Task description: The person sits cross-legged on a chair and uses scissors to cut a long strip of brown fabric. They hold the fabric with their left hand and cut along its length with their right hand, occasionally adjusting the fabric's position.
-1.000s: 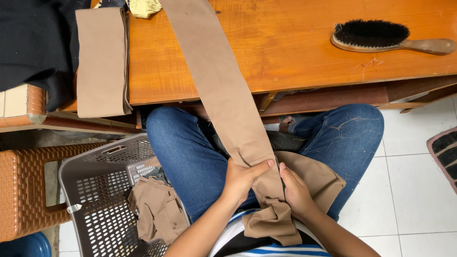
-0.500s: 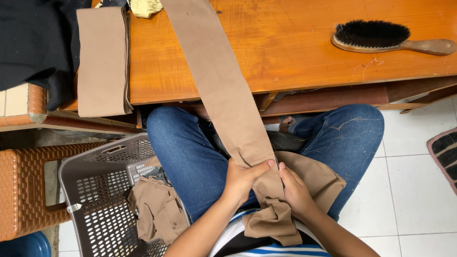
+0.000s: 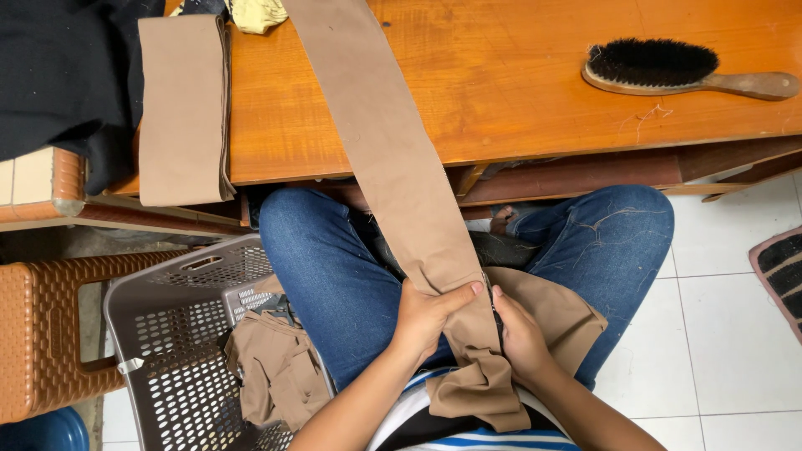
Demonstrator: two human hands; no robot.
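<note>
Nothing moved — both hands (image 3: 468,321) pinching tan trousers (image 3: 393,159), basket (image 3: 159,334) holding tan cloth (image 3: 280,372)

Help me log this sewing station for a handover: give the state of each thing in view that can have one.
left hand: gripping the tan trousers.
right hand: pinching the trousers' edge.
tan trousers: one leg stretched from lap onto the table.
folded tan cloth: folded, overhanging the table edge.
brush: lying bristles up on the wooden table.
grey basket: holds crumpled tan cloth.
</note>
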